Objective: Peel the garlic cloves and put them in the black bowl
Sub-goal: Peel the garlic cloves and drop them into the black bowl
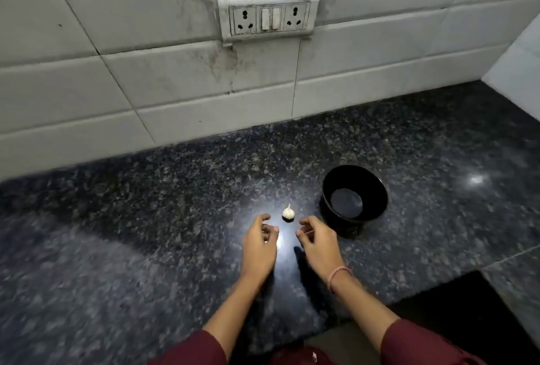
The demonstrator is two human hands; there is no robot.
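A small white garlic bulb stands on the dark speckled granite counter, tip up. Just below and left of it hovers my left hand, fingers loosely curled and holding nothing. My right hand is just below and right of the bulb, also loosely curled and holding nothing. Neither hand touches the garlic. The black bowl sits to the right of the bulb, close to my right hand, and nothing shows inside it.
A tiled wall with a socket and switch panel rises behind the counter. The counter's front edge steps back at the lower right, leaving a dark gap. Another wall closes off the far right.
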